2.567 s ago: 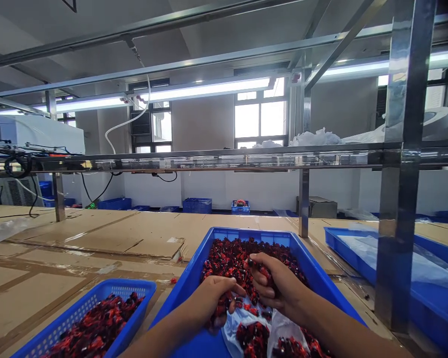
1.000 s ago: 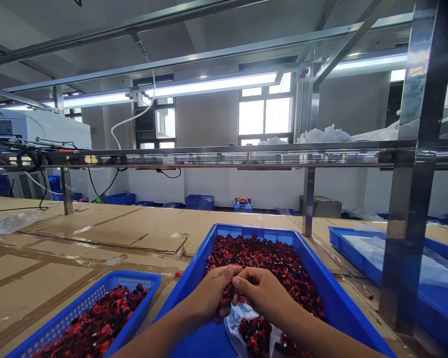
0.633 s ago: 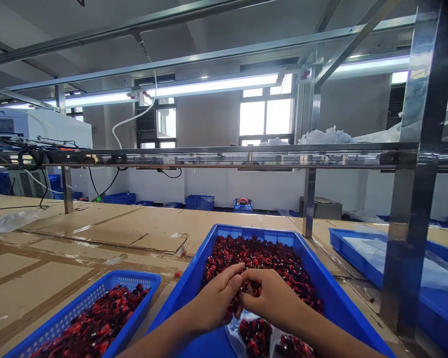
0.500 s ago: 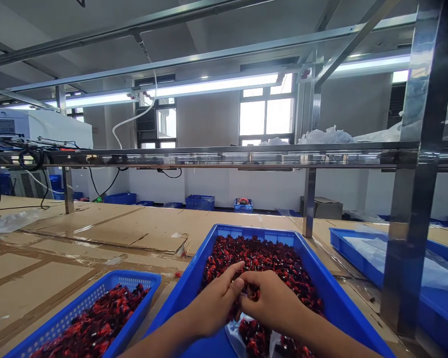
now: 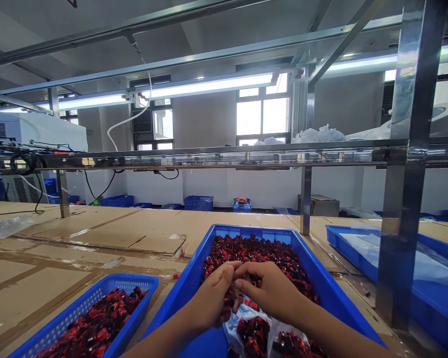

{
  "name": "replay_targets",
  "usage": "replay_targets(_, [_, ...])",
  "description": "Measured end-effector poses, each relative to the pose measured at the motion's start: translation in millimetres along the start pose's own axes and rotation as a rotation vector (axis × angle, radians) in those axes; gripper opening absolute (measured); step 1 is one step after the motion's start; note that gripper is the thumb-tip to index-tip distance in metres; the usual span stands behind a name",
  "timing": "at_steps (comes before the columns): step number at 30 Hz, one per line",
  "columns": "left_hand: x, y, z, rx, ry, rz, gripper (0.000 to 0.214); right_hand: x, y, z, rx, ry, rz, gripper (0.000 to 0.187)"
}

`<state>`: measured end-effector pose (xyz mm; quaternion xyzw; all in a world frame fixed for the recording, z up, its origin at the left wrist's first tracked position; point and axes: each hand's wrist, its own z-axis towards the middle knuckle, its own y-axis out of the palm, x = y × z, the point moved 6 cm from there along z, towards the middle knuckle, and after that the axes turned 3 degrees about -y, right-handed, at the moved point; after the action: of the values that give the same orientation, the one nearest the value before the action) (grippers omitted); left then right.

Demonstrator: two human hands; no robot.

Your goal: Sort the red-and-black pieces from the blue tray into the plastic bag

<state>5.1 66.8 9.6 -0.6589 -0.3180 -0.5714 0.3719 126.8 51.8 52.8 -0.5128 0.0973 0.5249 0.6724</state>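
Note:
A blue plastic tray (image 5: 257, 230) stands in front of me, heaped with small red-and-black parts (image 5: 254, 256). Both hands are over the middle of the heap, fingertips nearly meeting. My left hand (image 5: 211, 298) curls around a few of the parts. My right hand (image 5: 269, 291) pinches others between thumb and fingers. Just below them, a crumpled clear plastic bag (image 5: 242, 323) lies in the tray with more parts on it. The pieces are too small and tangled to tell apart, and my hands hide the tray's near side.
To the left, a small blue mesh basket (image 5: 130, 280) holds more red-and-black parts. A blue tray lined with clear plastic (image 5: 358, 238) and a steel post (image 5: 401, 238) stand to the right. Cardboard (image 5: 97, 233) covers the table.
My hands have come together from their wider spacing a couple of seconds ago. They now sit slightly higher over the heap, and more of the clear bag shows beneath them.

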Motion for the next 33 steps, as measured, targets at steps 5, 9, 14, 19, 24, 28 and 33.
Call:
replay_targets(5, [-3, -4.6, -1, 0.059, -0.022, -0.068, 0.083, -9, 5, -3, -0.026, -0.028, -0.074, 0.018])
replay_targets(9, [-1, -1.0, -2, 0.069, -0.011, -0.084, 0.088, -12, 16, -5, -0.033, 0.008, 0.082, 0.011])
replay_targets(14, [7, 0.1, 0, 0.036, 0.041, -0.062, 0.084, 6, 16, 0, 0.046, 0.251, 0.518, 0.024])
replay_targets(19, [6, -0.7, 2, 0.015, 0.050, -0.027, 0.074, 32, 23, -5, -0.034, 0.605, 0.967, 0.033])
replay_targets(24, [5, 2.2, 2, -0.009, 0.071, 0.061, 0.057, 35, 28, -6, -0.081, 0.601, 1.096, 0.026])
replay_targets(28, [1, 2.8, 3, -0.037, 0.096, 0.123, 0.050, 29, 31, -7, -0.134, 0.586, 1.126, 0.022])
replay_targets(33, [1, -2.1, 3, 0.017, 0.152, 0.306, 0.049, 23, 31, -6, -0.197, 0.535, 1.142, 0.023])
